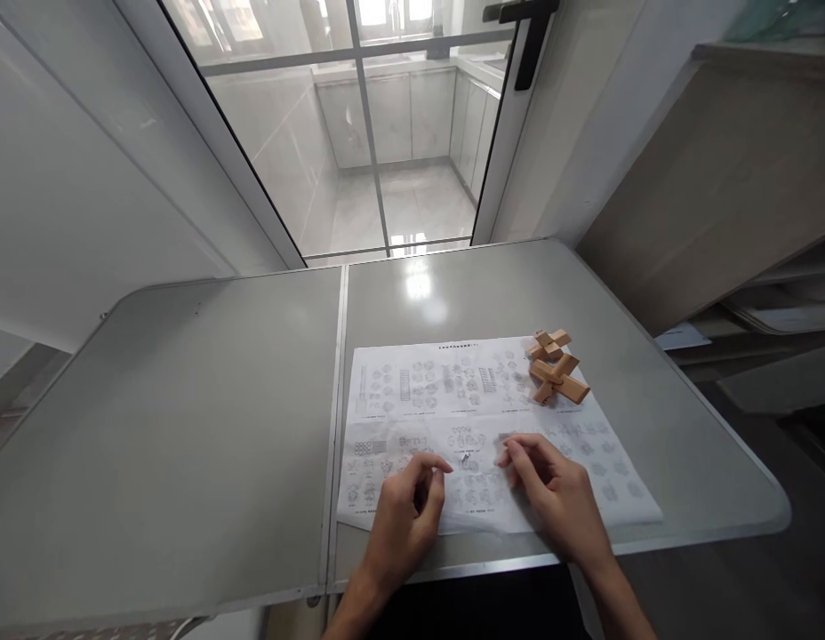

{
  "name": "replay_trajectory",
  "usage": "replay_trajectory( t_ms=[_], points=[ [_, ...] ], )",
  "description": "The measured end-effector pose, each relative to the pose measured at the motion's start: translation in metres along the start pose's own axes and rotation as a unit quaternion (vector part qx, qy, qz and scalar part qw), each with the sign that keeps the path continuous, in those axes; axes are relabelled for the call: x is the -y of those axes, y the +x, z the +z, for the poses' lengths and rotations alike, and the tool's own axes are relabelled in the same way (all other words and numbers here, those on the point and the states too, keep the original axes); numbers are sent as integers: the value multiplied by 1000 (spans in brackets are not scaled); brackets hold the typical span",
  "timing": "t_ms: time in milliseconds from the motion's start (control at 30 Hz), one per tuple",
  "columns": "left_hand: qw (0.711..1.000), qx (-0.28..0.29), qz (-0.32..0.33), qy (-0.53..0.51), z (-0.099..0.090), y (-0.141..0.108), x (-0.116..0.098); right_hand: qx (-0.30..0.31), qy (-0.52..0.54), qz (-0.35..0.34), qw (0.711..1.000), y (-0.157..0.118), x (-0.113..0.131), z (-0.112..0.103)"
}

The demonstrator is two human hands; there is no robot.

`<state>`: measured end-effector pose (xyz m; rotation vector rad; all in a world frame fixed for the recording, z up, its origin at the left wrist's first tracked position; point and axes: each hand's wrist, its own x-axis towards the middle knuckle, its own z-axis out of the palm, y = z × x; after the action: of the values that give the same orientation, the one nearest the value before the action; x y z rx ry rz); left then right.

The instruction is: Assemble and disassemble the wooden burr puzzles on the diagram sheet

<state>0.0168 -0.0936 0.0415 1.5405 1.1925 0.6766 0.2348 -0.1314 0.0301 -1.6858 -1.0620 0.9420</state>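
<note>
**Left hand (pixel 409 507) and right hand (pixel 552 498) curl above a diagram sheet (pixel 429 423)**

The left hand bends inward, its thumb tip close under the index fingertip; whether the two meet, or pinch anything tiny, cannot be told. The right hand faces it, thumb and fingers bunched near one another, and what lies between those tips, if anything, is hidden too. The hands are apart, with a small dark shape (pixel 466 458) on the sheet between them, too small to identify as print or a loose piece.

The sheet spreads beneath both hands and beyond them, its rows of line drawings and captions too fine to read. Just beyond the right hand, at the sheet's far right edge, are two wooden interlocking puzzles: the nearer puzzle (pixel 559 380), with crossed bars, and the farther puzzle (pixel 550 341), right behind it.

Under everything is a grey table (pixel 219 427), its metal seam (pixel 336 400) running to the left of the left hand. Well past both hands stands a glass-paned door (pixel 376 147) with a black handle (pixel 531 40).
</note>
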Motion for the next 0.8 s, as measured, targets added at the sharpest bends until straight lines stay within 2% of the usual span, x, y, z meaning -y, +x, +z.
replay_trajectory(
  t_ms=[133, 433, 633, 800],
  points=[
    [1000, -4, -1, 4, 1, 0, 3, 18, -33, -13, 999, 3, -2, 3],
    [1000, 7, -3, 14, 0, 0, 4, 22, -21, -8, 1000, 3, -5, 1],
    [1000, 9, -4, 21, -1, -2, -2, 56, -32, -14, 998, 12, -8, -4],
    [1000, -3, -1, 11, 0, 1, 1, 48, -67, -32, 996, 13, -6, -2]
  ],
)
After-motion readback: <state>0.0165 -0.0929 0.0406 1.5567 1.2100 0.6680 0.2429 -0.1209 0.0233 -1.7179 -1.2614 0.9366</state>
